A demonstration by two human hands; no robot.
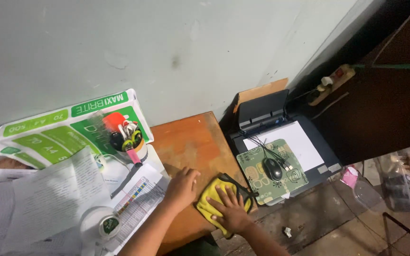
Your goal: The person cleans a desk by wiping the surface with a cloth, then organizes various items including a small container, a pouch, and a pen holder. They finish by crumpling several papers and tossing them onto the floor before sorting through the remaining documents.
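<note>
My right hand lies flat, fingers spread, pressing a yellow cloth with a dark trim onto the near right corner of a worn orange-brown wooden desk. My left hand rests just left of the cloth, fingers curled, its fingertips touching the desk surface beside the edge of a stack of papers. It holds nothing.
A printer stands right of the desk, carrying a green patterned mouse pad, a black mouse and a white sheet. On the left lie printed pages, a paper ream wrapper, a pen cup and a tape roll. A power strip hangs on the wall.
</note>
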